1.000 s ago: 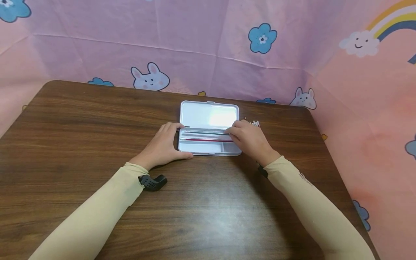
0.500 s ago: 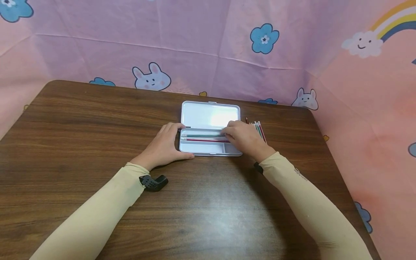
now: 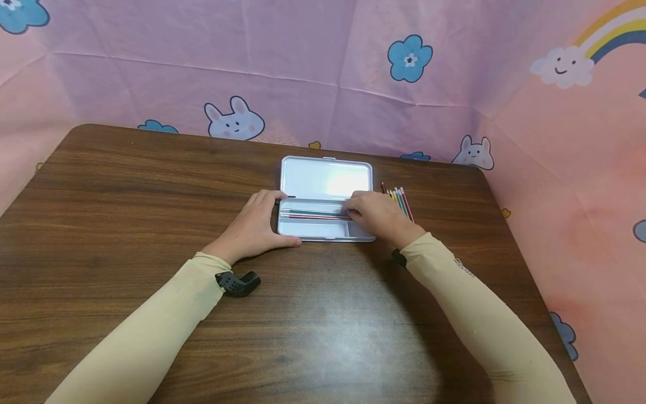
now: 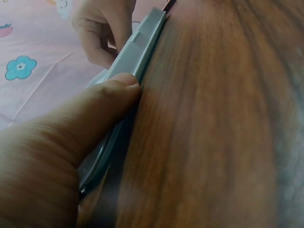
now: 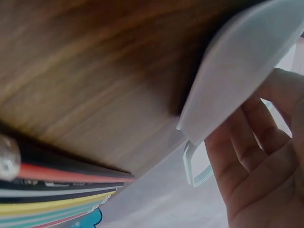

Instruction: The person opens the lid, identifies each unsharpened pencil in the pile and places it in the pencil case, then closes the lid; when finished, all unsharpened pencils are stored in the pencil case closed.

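A white pencil case [image 3: 313,229] lies with its lid [image 3: 318,177] laid back. Inside, a green pencil [image 3: 313,212] and a red pencil [image 3: 313,217] lie side by side lengthwise. My left hand [image 3: 249,227] holds the case's left end, thumb at the front edge and fingers at the back; the left wrist view shows the thumb [image 4: 111,92] against the case wall. My right hand [image 3: 381,214] reaches over the right end, its curled fingers pinching at the right part of the green pencil. Its fingertips are largely hidden in the right wrist view.
Several coloured pencils [image 3: 402,201] lie on the wooden table [image 3: 323,314] just right of the case, partly behind my right hand. A patterned cloth [image 3: 313,73] hangs behind the table's back edge and along the right side.
My right hand has shifted slightly left over the case. The green pencil has come closer to the red one. More of the loose pencils shows. My left hand stays put.
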Demonstrator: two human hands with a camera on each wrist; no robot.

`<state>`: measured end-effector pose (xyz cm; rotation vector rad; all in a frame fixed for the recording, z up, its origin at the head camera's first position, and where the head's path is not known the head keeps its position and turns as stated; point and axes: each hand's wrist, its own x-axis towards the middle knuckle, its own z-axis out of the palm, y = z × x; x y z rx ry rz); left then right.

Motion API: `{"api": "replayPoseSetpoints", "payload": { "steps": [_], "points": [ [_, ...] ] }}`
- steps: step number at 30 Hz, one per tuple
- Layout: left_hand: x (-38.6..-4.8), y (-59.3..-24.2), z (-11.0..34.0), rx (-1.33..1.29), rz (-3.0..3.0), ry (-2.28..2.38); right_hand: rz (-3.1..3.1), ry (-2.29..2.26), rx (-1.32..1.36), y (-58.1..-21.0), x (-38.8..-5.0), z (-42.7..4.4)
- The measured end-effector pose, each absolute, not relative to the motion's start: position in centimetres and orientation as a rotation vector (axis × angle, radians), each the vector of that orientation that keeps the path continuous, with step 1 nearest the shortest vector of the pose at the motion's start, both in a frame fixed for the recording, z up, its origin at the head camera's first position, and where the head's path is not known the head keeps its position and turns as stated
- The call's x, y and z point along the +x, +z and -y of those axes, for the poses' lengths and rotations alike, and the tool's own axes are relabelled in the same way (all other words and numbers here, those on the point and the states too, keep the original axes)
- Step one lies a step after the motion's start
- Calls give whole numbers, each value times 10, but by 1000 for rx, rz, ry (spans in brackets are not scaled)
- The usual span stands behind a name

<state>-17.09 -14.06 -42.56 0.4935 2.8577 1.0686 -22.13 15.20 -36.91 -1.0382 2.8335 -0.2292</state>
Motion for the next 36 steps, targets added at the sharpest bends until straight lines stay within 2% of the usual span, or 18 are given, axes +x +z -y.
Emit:
{"api": "replayPoseSetpoints", "payload": {
  "steps": [16,23,25,31,36],
  "points": [
    [-172,-428,141,501,-2863,1074,-2810,-293,-1059,-367,-218,-158],
    [-172,-428,141,506,-2865,1077,-2945,-436,-1125,-367,-209,-186],
    [-172,-427,140,507,-2865,1081,-3004,-497,-1037,-365,-206,-201],
    [-174,-431,140,529,-2868,1096,-2967,-596,-471,-360,-203,-250],
    [-176,-431,141,536,-2867,1101,-2793,-695,-211,-362,-191,-279]
  ]
}}
